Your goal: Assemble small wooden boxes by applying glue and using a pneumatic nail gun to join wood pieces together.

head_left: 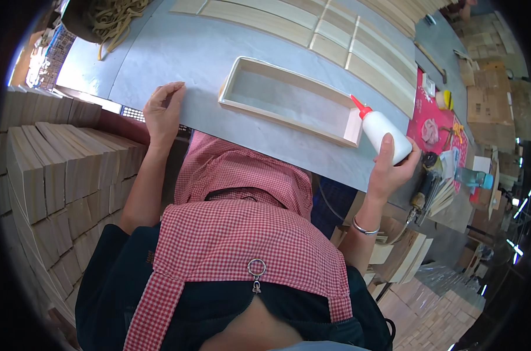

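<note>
A long, narrow rectangular wooden frame [286, 121] lies on the grey table in front of me; whether it has a bottom is hard to tell. Its far rim has a pale, shiny line. My right hand [394, 165] grips a white squeeze bottle [384, 133] with a red pointed nozzle, tilted up and to the left. That nozzle's tip is at the frame's right end, by the far corner; I cannot tell if it touches. To the left of the frame, over the table's near edge, my left hand [163, 111] has curled fingers meeting the thumb, with nothing visible in them.
Flat wooden panels [289, 29] lie in rows across the table's far side. Stacked wooden blocks [60, 164] rise at my left. A container of tan bands [114, 20] stands far left. Right are a red patterned cloth [420, 117], a clear bottle [473, 177] and a hammer [432, 61].
</note>
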A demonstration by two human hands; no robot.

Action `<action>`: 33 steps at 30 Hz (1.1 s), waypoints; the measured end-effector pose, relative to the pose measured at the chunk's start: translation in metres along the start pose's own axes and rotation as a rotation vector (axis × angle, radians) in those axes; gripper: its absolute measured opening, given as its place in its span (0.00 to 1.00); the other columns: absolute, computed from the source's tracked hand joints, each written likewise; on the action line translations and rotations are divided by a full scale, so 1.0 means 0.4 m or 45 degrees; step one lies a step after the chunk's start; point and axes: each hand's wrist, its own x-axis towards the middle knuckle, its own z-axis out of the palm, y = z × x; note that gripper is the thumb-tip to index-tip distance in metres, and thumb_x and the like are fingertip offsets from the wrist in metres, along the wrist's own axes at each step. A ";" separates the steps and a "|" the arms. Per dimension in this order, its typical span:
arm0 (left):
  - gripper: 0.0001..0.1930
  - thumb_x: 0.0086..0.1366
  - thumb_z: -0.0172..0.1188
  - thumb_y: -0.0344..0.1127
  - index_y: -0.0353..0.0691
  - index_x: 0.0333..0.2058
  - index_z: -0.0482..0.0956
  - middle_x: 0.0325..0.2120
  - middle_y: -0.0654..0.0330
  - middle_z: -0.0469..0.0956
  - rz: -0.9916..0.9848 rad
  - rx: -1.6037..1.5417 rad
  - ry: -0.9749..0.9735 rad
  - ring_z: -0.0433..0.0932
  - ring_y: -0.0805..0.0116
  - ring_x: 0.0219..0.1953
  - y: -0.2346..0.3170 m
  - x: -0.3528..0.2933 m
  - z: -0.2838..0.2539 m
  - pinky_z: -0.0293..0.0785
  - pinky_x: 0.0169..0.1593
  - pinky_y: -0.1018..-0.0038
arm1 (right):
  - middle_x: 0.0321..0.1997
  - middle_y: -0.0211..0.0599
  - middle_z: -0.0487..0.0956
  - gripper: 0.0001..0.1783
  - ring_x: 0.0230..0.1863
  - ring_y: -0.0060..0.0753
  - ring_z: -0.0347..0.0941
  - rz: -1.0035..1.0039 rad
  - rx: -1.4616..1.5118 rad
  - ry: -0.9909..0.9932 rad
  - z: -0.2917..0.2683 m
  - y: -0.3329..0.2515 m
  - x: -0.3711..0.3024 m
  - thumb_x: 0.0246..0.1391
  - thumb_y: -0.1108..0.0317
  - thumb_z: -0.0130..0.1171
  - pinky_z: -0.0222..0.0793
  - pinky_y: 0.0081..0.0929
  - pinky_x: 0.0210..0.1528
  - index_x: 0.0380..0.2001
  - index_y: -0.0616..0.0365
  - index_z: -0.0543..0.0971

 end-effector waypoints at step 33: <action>0.08 0.65 0.65 0.32 0.36 0.40 0.87 0.33 0.64 0.84 0.003 0.178 -0.007 0.77 0.77 0.31 -0.003 0.000 0.000 0.74 0.37 0.82 | 0.46 0.45 0.75 0.23 0.39 0.32 0.72 0.765 0.365 -0.136 -0.128 -0.139 -0.144 0.54 0.63 0.64 0.71 0.23 0.30 0.50 0.61 0.70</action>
